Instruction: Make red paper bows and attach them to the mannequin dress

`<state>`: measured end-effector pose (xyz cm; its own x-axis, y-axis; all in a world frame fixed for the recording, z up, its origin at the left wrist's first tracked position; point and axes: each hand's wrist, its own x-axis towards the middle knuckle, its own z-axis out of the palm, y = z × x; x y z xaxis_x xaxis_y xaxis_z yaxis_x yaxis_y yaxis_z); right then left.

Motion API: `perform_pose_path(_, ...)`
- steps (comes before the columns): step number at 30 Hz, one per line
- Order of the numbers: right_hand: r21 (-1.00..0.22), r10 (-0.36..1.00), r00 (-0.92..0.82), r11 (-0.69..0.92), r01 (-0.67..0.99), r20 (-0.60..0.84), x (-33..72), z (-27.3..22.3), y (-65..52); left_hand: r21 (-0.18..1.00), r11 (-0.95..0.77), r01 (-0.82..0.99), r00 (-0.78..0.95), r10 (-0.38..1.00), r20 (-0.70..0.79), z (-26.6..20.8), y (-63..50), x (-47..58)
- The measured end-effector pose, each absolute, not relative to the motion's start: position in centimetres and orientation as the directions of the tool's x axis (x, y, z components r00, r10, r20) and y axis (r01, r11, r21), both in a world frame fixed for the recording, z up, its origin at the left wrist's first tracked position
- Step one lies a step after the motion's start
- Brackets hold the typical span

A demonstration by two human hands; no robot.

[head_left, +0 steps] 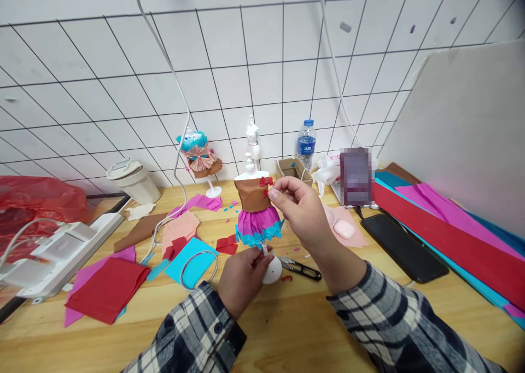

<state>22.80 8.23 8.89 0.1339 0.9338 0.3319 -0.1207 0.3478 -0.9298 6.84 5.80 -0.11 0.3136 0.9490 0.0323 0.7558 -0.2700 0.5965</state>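
Note:
A small white mannequin (247, 174) stands in front of me, dressed in a brown paper top (251, 197) and a magenta skirt (258, 222) with a blue ruffled hem. Below the skirt, my left hand (245, 277) is closed around the thin stem, beside the round white base (272, 272). Two red paper bows sit on the right side of the top, an upper bow (266, 181) and a lower bow (266, 193). My right hand (301, 211) pinches at the lower bow, its thumb and forefinger partly covering it. Black thread snips (301, 268) lie right of the base.
Behind stand another dressed mannequin (200, 162), a bare one (253, 138), a cardboard box (293, 169) and a water bottle (306, 146). Crepe paper sheets (107, 290) and a wire ring (199, 269) lie left. A phone (404, 247) and long red paper (451, 231) lie right.

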Motion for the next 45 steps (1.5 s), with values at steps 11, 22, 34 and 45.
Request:
perform_pose_path(11, -0.941, 0.967, 0.104, 0.250, -0.227, 0.232, 22.58, 9.09, 8.30, 0.525, -0.327, 0.786, 0.351, 0.935, 0.056, -0.03, 5.75, 6.69)
perform_pose_path(22, -0.949, 0.981, 0.064, 0.192, -0.248, 0.182, 22.52, 9.28, 8.18, 0.584, -0.336, 0.739, 0.380, 0.924, 0.051, -0.07, 6.01, 6.54)
perform_pose_path(34, -0.955, 0.967, 0.133, 0.238, -0.175, 0.217, 22.38, 9.27, 8.18, 0.626, -0.342, 0.701, 0.393, 0.917, 0.060, -0.37, 6.08, 6.43)
perform_pose_path(45, -0.951, 0.966, 0.100, 0.252, -0.180, 0.237, 22.48, 9.12, 8.23, 0.614, -0.350, 0.707, 0.371, 0.923, 0.099, -0.34, 6.04, 6.44)
